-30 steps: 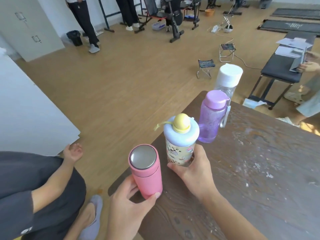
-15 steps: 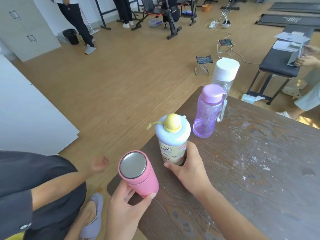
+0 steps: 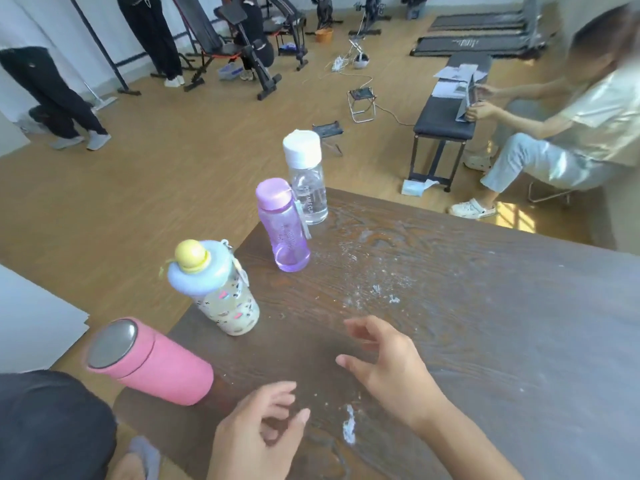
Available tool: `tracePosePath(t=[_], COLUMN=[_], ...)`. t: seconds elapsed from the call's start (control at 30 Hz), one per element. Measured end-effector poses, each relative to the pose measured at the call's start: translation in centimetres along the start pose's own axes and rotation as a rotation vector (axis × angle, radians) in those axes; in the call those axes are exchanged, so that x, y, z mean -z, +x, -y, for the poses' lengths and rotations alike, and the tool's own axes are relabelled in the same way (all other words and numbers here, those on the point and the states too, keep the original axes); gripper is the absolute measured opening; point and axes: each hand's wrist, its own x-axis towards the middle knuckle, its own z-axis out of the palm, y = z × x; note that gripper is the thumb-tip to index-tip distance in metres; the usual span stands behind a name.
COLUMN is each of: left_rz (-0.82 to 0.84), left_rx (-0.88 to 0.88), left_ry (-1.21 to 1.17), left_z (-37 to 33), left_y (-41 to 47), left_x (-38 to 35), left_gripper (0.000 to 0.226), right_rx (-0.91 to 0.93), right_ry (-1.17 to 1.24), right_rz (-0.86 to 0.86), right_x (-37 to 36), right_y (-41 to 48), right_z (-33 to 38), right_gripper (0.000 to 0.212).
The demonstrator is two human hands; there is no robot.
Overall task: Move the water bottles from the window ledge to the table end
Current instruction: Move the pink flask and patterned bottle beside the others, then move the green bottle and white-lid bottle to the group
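Pink flask (image 3: 152,365), patterned bottle (image 3: 221,299), purple bottle (image 3: 284,230), clear bottle (image 3: 308,185), upright on table (image 3: 450,306)

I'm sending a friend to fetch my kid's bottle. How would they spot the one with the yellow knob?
Find the dark wooden table and the four bottles along its left edge. Second from the near corner stands the patterned clear bottle, the only one with a pale blue lid and a round yellow knob.

Four bottles line my table (image 3: 450,306) edge; my left hand (image 3: 256,434) and right hand (image 3: 388,368) hover empty beside the pink bottle (image 3: 152,362).
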Motion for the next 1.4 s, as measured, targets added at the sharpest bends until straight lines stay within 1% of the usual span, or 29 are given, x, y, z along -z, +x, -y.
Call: tracePosePath(t=[0.03, 0.07, 0.13, 0.23, 0.37, 0.5, 0.6, 0.7, 0.8, 0.87, 0.97, 1.07, 1.13, 1.2, 1.27, 1.3, 1.33, 1.37, 1.4], left_rz=[0.022, 0.046, 0.110, 0.217, 0.392, 0.515, 0.607, 0.706, 0.778, 0.826, 0.901, 0.976, 0.988, 1.020, 1.071, 1.086, 1.093, 1.094, 1.083], left_rx=[-0.044, -0.089, -0.170, -0.276, -0.384, -0.510, -0.601, -0.690, -0.784, -0.832, -0.895, -0.950, -0.941, -0.892, -0.858, -0.852, -0.850, -0.850, -0.858], left_ry=[-0.009, -0.008, 0.005, 0.013, 0.044, 0.055, 0.051, 0.047, 0.053, 0.051, 0.056, 0.057, 0.033, 0.034, 0.012, -0.009, -0.027, -0.030, -0.032], left_z=[-1.2, -2.4, -4.9, -8.6, -13.7, -19.5, -23.7, -27.6, -30.5, -31.9, -33.2, -33.9, -34.3, -34.9, -35.4, -35.6, -35.8, -35.9, -36.0], left_y=[0.3, 0.5, 0.9, 0.9, -0.4, -2.9, -5.3, -8.1, -11.0, -13.0, -15.9, -18.6, -20.1, -21.6, -23.0, -23.6, -24.1, -24.5, -24.9], left_x=[-1.3, -2.7, -5.8, -10.9, -18.3, -25.8, -31.0, -35.4, -38.9, -40.8, -43.0, -44.8, -46.0, -47.0, -47.9, -48.3, -48.7, -49.1, -49.5], left_gripper=[0.045, 0.046, 0.040, 0.044, 0.042, 0.041, 0.042, 0.044, 0.046, 0.047, 0.049, 0.052, 0.054, 0.057, 0.064, 0.068, 0.072, 0.077, 0.082], right_rx=[-0.015, -0.036, -0.097, -0.201, -0.318, -0.434, -0.489, -0.538, -0.573, -0.603, -0.646, -0.667, -0.694, -0.740, -0.810, -0.862, -0.920, -0.974, -1.039], right_ry=[-0.007, -0.004, 0.021, 0.074, 0.139, 0.182, 0.181, 0.222, 0.263, 0.360, 0.483, 0.489, 0.472, 0.512, 0.487, 0.430, 0.374, 0.321, 0.273], right_rz=[-0.029, -0.068, -0.162, -0.318, -0.540, -0.770, -0.951, -1.074, -1.152, -1.184, -1.187, -1.161, -1.145, -1.135, -1.156, -1.162, -1.151, -1.139, -1.137], right_x=[1.6, 3.2, 6.6, 11.3, 16.7, 20.8, 23.2, 24.9, 25.5, 25.7, 25.2, 23.5, 22.4, 21.6, 21.1, 21.0, 21.0, 21.1, 21.3], right_y=[-1.0, -2.1, -4.6, -8.6, -14.4, -19.5, -22.7, -25.6, -28.2, -29.8, -31.9, -33.7, -34.4, -35.0, -35.9, -36.6, -37.4, -38.2, -39.0], right_z=[-1.0, -2.1, -4.4, -7.9, -12.0, -15.5, -17.8, -19.6, -21.0, -21.4, -22.0, -21.9, -22.0, -22.0, -21.8, -21.4, -21.0, -20.6, -20.0], right_gripper=[0.046, 0.044, 0.043, 0.046, 0.048, 0.051, 0.054, 0.055, 0.055, 0.055, 0.055, 0.048, 0.043, 0.035, 0.024, 0.020, 0.020, 0.025, 0.035])
